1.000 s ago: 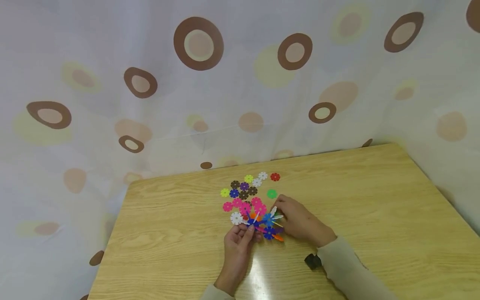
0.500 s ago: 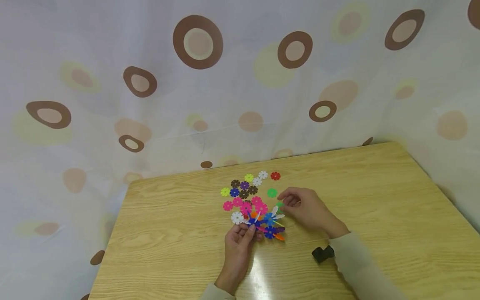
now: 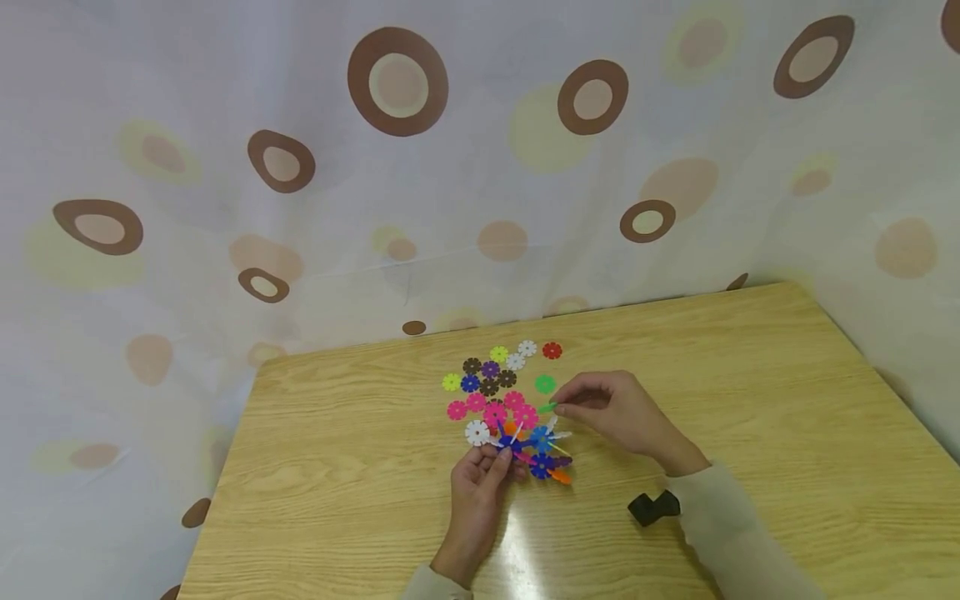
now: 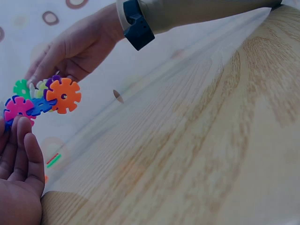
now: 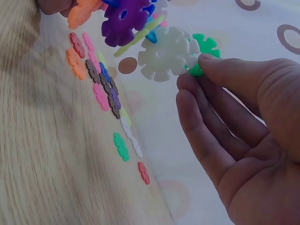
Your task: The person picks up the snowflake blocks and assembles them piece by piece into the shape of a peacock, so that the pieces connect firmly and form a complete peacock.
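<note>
My left hand holds a cluster of interlocked plastic snowflake discs in blue, purple, orange, pink, yellow and white, raised over the table. Thumb and fingers of my right hand pinch a single green snowflake disc just above the cluster's right side. In the right wrist view this green disc is right beside a whitish disc on the cluster; whether they touch I cannot tell. An orange disc juts from the cluster's near end in the left wrist view.
Loose snowflake discs lie behind the cluster: several pink, brown, white and yellow ones, plus a green and a red. A patterned curtain borders the wooden table. A black wrist device sits by the right sleeve.
My right hand has drawn back from the cluster's right side, up and to the right, and the green disc in its fingertips has turned nearly edge-on. The left hand stays almost still.
</note>
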